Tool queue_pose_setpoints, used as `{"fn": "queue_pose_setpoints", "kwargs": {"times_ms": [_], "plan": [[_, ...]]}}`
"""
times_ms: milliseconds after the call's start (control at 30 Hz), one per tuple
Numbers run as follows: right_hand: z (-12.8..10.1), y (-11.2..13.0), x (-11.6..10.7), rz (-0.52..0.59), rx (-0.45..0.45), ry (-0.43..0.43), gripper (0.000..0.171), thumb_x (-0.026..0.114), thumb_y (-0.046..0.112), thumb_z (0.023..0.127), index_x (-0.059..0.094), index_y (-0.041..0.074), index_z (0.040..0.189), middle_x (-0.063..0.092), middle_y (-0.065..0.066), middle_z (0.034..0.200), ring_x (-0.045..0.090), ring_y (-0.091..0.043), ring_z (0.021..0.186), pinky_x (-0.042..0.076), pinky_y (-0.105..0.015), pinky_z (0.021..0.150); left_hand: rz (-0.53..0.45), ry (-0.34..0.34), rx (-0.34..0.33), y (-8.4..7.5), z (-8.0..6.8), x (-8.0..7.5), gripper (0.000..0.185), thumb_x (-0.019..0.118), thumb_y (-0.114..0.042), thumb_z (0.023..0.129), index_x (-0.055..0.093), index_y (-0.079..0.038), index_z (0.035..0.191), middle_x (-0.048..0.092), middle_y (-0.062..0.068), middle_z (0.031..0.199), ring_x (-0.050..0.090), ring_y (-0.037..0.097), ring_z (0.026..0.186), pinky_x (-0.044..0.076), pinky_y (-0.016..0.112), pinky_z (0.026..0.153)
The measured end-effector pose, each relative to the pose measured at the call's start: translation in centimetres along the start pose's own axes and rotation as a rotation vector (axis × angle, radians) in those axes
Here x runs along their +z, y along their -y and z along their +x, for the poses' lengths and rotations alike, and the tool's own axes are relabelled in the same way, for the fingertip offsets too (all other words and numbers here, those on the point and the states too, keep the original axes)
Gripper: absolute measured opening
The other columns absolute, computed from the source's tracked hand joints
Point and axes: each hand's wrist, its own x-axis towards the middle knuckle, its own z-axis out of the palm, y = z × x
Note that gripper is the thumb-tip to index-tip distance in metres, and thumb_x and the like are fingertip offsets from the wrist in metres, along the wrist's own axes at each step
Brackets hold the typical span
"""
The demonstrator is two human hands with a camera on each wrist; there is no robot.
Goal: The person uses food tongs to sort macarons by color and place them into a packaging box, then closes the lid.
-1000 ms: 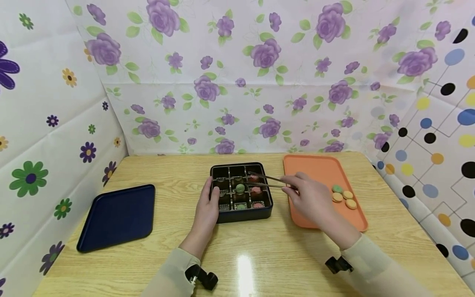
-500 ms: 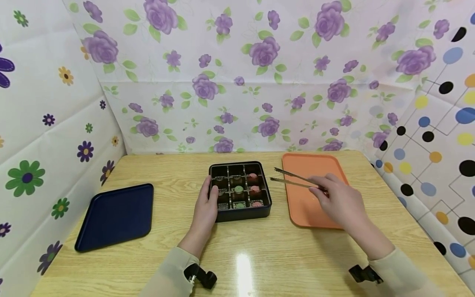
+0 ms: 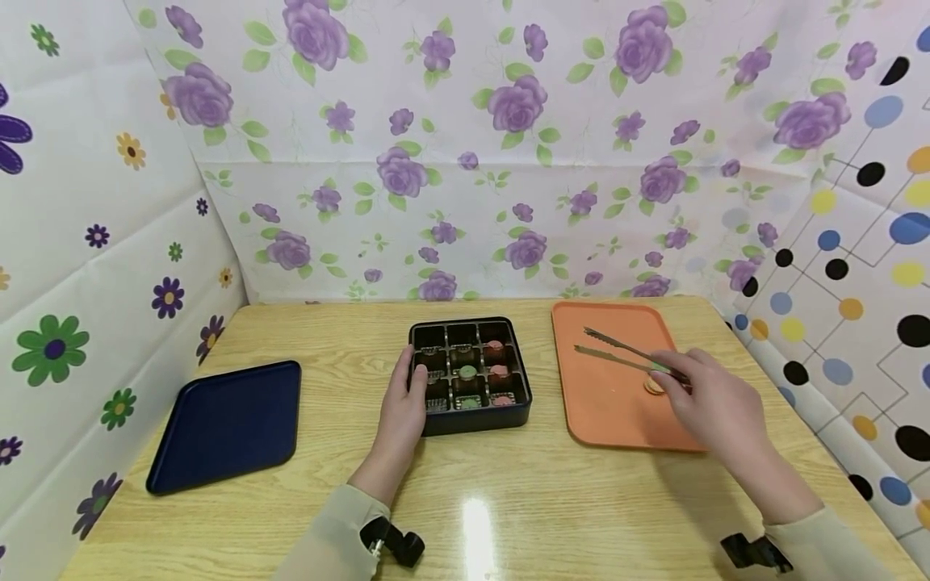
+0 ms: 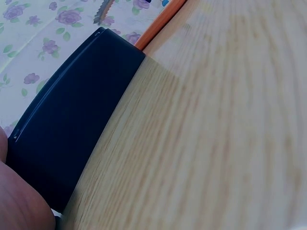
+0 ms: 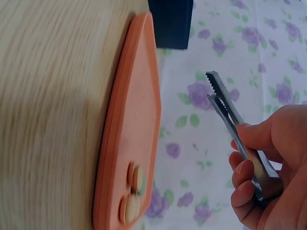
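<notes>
A black divided box [image 3: 475, 417] stands mid-table, its compartments holding pink macarons [image 3: 498, 369] down the right column and green macarons [image 3: 467, 372] in the middle one. My left hand [image 3: 403, 403] holds the box's left side, thumb at the rim; in the left wrist view the box's dark outer wall [image 4: 81, 110] rises beside the fingers. Over the orange tray [image 3: 596, 403] my right hand [image 3: 719, 403] grips metal serrated tongs [image 3: 625, 349], tips apart with nothing between them. Beige macarons [image 5: 132, 208] lie on the tray beneath, partly hidden by the hand in the head view.
A dark blue tray [image 3: 228, 428] lies on the left of the wooden table [image 3: 349, 339]. Printed cloth [image 3: 465, 226] hangs behind and at both sides.
My right hand has moved the tongs rightward from over the box to above the orange tray. A green macaron is left in the box's centre compartment. The left hand stays on the box.
</notes>
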Motion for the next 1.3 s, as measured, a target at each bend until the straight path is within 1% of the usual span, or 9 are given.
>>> {"fn": "queue_pose_setpoints", "kwargs": {"times_ms": [133,233,433,633,800,867,967,1133,1300], "plan": [[-0.3,-1.5,-0.5,-0.035,0.04,0.005,0.033,0.076,0.026,0.109,0.077,0.011,0.138,0.07,-0.01,0.104,0.056,-0.015,0.067,0.037,-0.034,0.049,0.002,-0.004,-0.007,0.1,-0.1,0.0,0.062,0.042,-0.042,0.122,0.02,-0.03,0.179,0.016,0.004,0.184,0.015,0.036,0.168,0.019,0.066,0.132],[-0.5,-2.5,-0.8,-0.048,0.081,0.02,0.036,0.074,0.028,0.109,0.076,0.01,0.14,0.069,-0.011,0.103,0.055,-0.017,0.065,0.036,-0.035,0.048,0.002,-0.006,-0.012,0.1,0.0,0.0,0.062,0.043,-0.042,0.122,0.021,-0.031,0.179,0.016,0.003,0.184,0.015,0.035,0.168,0.019,0.066,0.132],[-0.8,-4.2,-1.1,-0.033,0.13,0.059,0.038,0.072,0.03,0.111,0.074,0.009,0.143,0.071,-0.014,0.107,0.063,-0.024,0.076,0.04,-0.035,0.051,0.002,-0.003,-0.01,0.0,0.0,0.1,0.062,0.042,-0.043,0.122,0.02,-0.032,0.179,0.016,0.003,0.184,0.015,0.035,0.168,0.019,0.066,0.132],[-1.2,-5.6,-1.2,-0.048,0.163,0.094,0.041,0.069,0.034,0.113,0.072,0.008,0.144,0.07,-0.015,0.105,0.059,-0.022,0.071,0.037,-0.036,0.051,-0.009,-0.006,-0.02,0.0,0.0,0.1,0.062,0.042,-0.042,0.122,0.019,-0.033,0.179,0.016,0.001,0.184,0.016,0.034,0.168,0.02,0.064,0.132],[-1.5,-6.6,-1.1,-0.063,0.192,0.12,0.041,0.069,0.034,0.112,0.073,0.005,0.142,0.072,-0.022,0.111,0.059,-0.022,0.069,0.037,-0.037,0.05,-0.007,-0.007,-0.025,0.1,0.0,0.2,0.062,0.042,-0.042,0.122,0.019,-0.033,0.179,0.015,0.0,0.184,0.015,0.033,0.168,0.02,0.064,0.132],[-1.5,-6.9,-1.0,-0.069,0.198,0.121,0.04,0.071,0.031,0.111,0.073,0.004,0.14,0.072,-0.024,0.113,0.062,-0.026,0.07,0.039,-0.037,0.05,-0.008,-0.007,-0.028,0.1,0.1,0.1,0.062,0.042,-0.042,0.122,0.019,-0.034,0.179,0.015,0.0,0.184,0.014,0.033,0.168,0.02,0.064,0.133],[-1.6,-7.4,-0.9,-0.074,0.203,0.117,0.039,0.073,0.029,0.11,0.074,0.002,0.138,0.072,-0.027,0.116,0.068,-0.036,0.079,0.041,-0.039,0.051,-0.01,-0.006,-0.028,0.0,0.0,0.1,0.062,0.042,-0.042,0.122,0.019,-0.034,0.179,0.015,0.0,0.184,0.014,0.033,0.169,0.02,0.064,0.133],[-1.8,-8.3,-0.8,-0.089,0.223,0.128,0.04,0.072,0.029,0.11,0.073,0.001,0.138,0.07,-0.031,0.123,0.07,-0.044,0.087,0.044,-0.042,0.054,-0.008,-0.004,-0.028,0.0,0.0,0.1,0.062,0.042,-0.043,0.122,0.019,-0.035,0.179,0.014,0.0,0.184,0.015,0.033,0.168,0.02,0.065,0.132],[-1.9,-9.1,-0.6,-0.099,0.257,0.153,0.041,0.071,0.031,0.11,0.072,0.002,0.139,0.07,-0.029,0.117,0.067,-0.038,0.08,0.042,-0.04,0.053,-0.011,-0.004,-0.025,0.1,0.0,0.1,0.062,0.043,-0.043,0.122,0.019,-0.035,0.179,0.015,-0.001,0.184,0.016,0.033,0.168,0.021,0.064,0.132]]}}
